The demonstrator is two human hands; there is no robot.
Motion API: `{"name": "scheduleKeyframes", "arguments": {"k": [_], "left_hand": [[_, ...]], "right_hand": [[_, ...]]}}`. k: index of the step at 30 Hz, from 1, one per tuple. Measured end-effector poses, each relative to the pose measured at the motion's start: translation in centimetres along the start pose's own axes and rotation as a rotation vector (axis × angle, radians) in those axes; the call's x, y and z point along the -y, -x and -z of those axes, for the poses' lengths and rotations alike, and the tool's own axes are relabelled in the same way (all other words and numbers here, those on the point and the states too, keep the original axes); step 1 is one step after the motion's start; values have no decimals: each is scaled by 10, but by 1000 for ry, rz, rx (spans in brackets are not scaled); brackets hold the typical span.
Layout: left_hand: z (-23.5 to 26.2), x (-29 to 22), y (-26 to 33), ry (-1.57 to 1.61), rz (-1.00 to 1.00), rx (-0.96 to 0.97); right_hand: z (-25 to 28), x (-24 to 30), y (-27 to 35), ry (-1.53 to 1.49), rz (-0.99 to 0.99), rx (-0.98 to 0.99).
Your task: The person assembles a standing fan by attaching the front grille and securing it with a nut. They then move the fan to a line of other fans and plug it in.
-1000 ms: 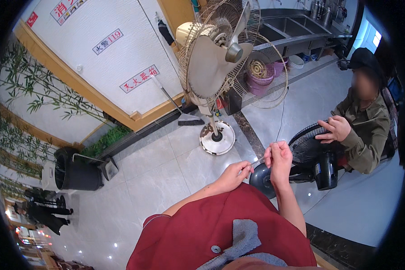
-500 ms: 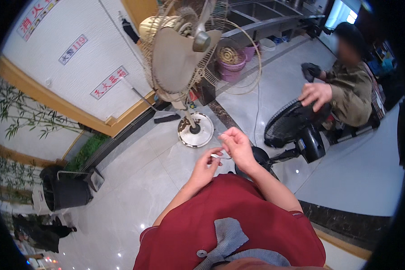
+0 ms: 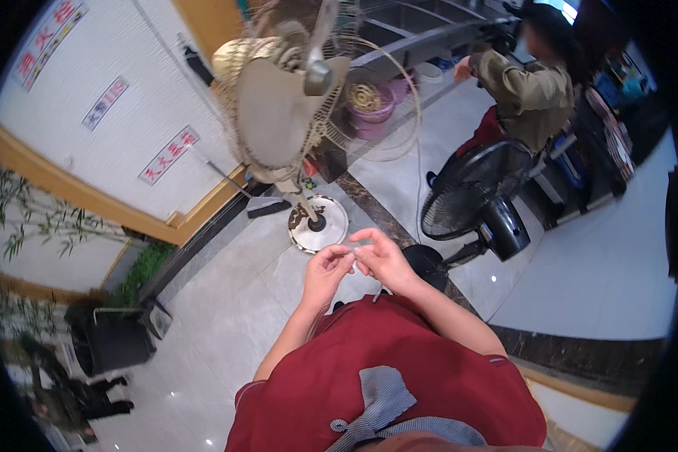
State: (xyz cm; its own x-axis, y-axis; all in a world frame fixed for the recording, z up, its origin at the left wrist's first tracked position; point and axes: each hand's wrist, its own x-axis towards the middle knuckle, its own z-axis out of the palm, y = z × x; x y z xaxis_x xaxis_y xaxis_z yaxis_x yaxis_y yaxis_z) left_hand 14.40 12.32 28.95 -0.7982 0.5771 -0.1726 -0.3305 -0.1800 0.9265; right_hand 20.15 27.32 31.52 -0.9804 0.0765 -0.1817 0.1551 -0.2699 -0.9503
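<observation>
In front of my red top, my left hand (image 3: 326, 271) and my right hand (image 3: 384, 264) meet, both closed in a pinch. Between their fingertips is a thin pale strip (image 3: 354, 266), mostly hidden by the thumbs. Beyond my hands stands an old pedestal fan with broad pale blades (image 3: 271, 113) and a chipped white round base (image 3: 331, 233). A round wire grille (image 3: 416, 113) juts out to the right of its blades. Close by on the right, a black fan (image 3: 478, 196) leans on its stand; neither hand touches it.
Past the black fan, a person (image 3: 531, 90) in an olive jacket faces the sink counter (image 3: 399, 45). A purple bucket (image 3: 373, 124) stands below it. A broom (image 3: 270, 209) rests by the white door (image 3: 128, 60). At left are a black bin (image 3: 120, 343) and another person (image 3: 68, 392).
My hands have come together, and the strip between them is more hidden. The person at right has moved a hand off the black fan and turned away. The view has shifted slightly.
</observation>
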Motion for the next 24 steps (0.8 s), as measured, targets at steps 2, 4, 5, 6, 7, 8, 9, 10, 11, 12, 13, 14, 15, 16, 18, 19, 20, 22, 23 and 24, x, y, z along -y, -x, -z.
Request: {"name": "scheduleKeyframes", "arguments": {"k": [2, 4, 5, 6, 7, 8, 9, 10, 11, 12, 13, 14, 15, 16, 18, 19, 20, 22, 23, 24], "left_hand": [[3, -3, -3, 16, -22, -45], [7, -6, -7, 57, -71, -97], [11, -9, -8, 58, -78, -114], [14, -11, -10, 65, -88, -122], [17, -14, -13, 72, -94, -125], [21, -18, -15, 58, -119, -126], [24, -22, -17, 66, -161, -132], [28, -26, -19, 67, -182, -145], [31, -30, -20, 68, -205, -158], [35, -35, -22, 83, -245, -157], [39, -40, -25, 92, -266, -191], [44, -44, -28, 101, -284, -224], [50, -48, -31, 116, -319, -250], [55, -51, -34, 121, -345, -302], [68, -58, -43, 103, -396, -383], [74, -61, -47, 99, -401, -427], [79, -63, -51, 91, -416, -456], [87, -66, -59, 84, -453, -480], [91, -68, -62, 90, -463, -488], [94, -69, -65, 90, -462, -482]], "right_hand": [[-2, 2, -3, 62, -2, -22], [-7, 5, -8, 176, 78, -61], [-10, 6, -13, 229, 106, -79], [-13, 7, -18, 306, 195, -106], [-15, 9, -24, 345, 201, -89], [-16, 13, -31, 386, 209, -75], [-18, 17, -38, 426, 218, -66], [-21, 21, -45, 447, 222, -55], [-25, 24, -52, 429, 229, -50], [-30, 28, -60, 413, 235, -45], [-36, 32, -67, 414, 219, -55], [-41, 35, -74, 374, 219, -64], [-47, 37, -82, 357, 231, -88], [-52, 39, -90, 340, 244, -113], [-61, 43, -107, 334, 264, -157], [-64, 43, -115, 322, 255, -173], [-67, 44, -122, 310, 249, -187], [-72, 43, -135, 297, 224, -210], [-74, 42, -141, 313, 255, -211], [-76, 41, -146, 330, 277, -214]]}}
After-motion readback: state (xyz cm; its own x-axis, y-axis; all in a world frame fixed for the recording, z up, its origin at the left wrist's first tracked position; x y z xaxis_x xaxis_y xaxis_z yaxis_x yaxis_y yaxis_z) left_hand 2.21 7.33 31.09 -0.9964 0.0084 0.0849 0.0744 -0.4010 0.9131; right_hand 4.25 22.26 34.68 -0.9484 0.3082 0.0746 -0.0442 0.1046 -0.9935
